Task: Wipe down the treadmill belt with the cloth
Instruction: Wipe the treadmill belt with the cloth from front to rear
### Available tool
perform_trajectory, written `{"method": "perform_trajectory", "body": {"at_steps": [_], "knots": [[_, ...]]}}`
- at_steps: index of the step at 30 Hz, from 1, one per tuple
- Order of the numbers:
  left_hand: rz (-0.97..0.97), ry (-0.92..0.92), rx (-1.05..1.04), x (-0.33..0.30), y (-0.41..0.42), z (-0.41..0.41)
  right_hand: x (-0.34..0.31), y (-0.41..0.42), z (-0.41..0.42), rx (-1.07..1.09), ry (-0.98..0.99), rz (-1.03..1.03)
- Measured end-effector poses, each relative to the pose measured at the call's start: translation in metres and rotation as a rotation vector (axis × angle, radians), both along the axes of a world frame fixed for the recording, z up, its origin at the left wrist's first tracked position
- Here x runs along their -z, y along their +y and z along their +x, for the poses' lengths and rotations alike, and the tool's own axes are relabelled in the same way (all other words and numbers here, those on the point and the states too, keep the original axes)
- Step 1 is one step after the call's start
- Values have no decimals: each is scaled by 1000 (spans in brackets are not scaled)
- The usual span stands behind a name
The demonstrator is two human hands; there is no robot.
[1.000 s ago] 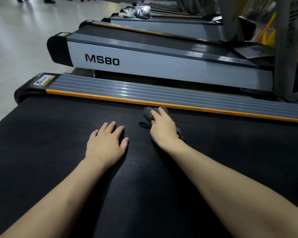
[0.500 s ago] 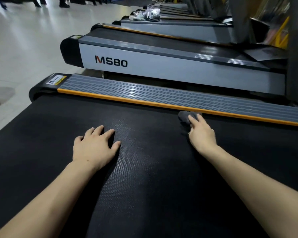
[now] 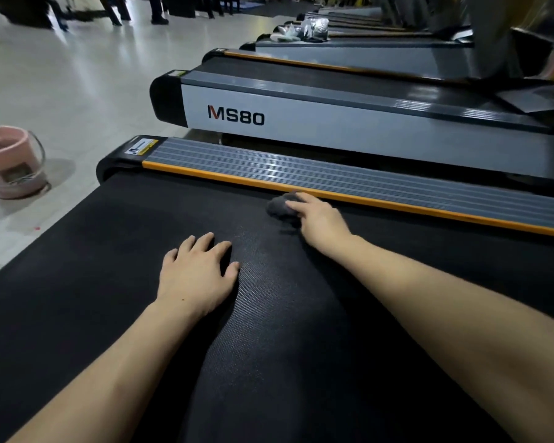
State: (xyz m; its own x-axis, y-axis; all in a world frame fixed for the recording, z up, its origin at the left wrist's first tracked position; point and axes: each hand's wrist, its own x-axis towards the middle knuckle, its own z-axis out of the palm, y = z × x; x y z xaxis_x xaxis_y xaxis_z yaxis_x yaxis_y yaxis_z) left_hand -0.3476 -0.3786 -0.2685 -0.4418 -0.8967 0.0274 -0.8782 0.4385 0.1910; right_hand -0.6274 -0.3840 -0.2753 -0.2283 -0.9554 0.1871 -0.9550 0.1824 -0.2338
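Currently right hand (image 3: 320,220) presses bunched grey cloth (image 3: 280,206) onto treadmill belt (image 3: 141,251), just beside orange edge strip (image 3: 237,180); left hand (image 3: 195,271) flat on belt, fingers spread, grasping nothing; pink bucket (image 3: 8,161) on floor

the treadmill belt (image 3: 115,270) is showing black with a fine dotted weave. the cloth (image 3: 280,206) is looking dark grey. an orange strip (image 3: 237,180) is edging the grey ribbed side rail (image 3: 301,169). the bucket (image 3: 8,161) is showing pale pink.

Matt textured belt (image 3: 109,251); seemingly fuzzy cloth (image 3: 277,207)
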Motion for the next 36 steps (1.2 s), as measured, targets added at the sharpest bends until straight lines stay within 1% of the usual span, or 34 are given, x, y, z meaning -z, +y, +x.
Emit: {"method": "perform_trajectory", "body": {"at_steps": [2,4,6,8,11,13,14,15,18,19,22,24,26,28,29,31,32,34,36], "knots": [[-12,4,8,1,4,7,-4,18,-23,63,-4,-4],[-25,13,15,4,9,12,-6,33,-19,59,-4,-44],[-42,23,17,6,11,12,-8,52,-5,13,-45,-102],[-38,17,18,5,10,10,-6,85,10,-152,-86,-138],[-48,5,31,7,9,7,2,142,30,-474,-125,-122],[-50,2,30,7,10,8,3,143,19,-608,-85,-110],[-49,-2,28,8,10,8,3,128,5,-602,-41,-93],[-45,-2,23,9,11,7,2,109,-11,-541,1,-85],[-49,22,-1,9,19,3,-2,55,-65,-218,-12,-138],[-70,30,-4,9,22,1,-4,48,-71,-155,-16,-130],[-73,37,0,6,26,-3,-6,70,-52,-149,-43,-126],[-59,41,10,7,25,-5,-9,118,-31,-265,-66,-147],[-40,42,26,9,27,-7,-5,173,-11,-460,-78,-142],[-40,39,19,13,30,-8,-3,194,-8,-629,-85,-152],[-43,40,15,13,32,-9,-2,187,-18,-652,-52,-148],[-52,44,10,14,34,-11,-3,145,-48,-556,43,-139],[-48,43,7,13,34,-11,-4,121,-67,-456,60,-154],[-34,40,2,13,35,-13,-6,87,-96,-197,17,-159],[-15,42,2,12,34,-14,-10,82,-93,-64,-32,-155]]}}
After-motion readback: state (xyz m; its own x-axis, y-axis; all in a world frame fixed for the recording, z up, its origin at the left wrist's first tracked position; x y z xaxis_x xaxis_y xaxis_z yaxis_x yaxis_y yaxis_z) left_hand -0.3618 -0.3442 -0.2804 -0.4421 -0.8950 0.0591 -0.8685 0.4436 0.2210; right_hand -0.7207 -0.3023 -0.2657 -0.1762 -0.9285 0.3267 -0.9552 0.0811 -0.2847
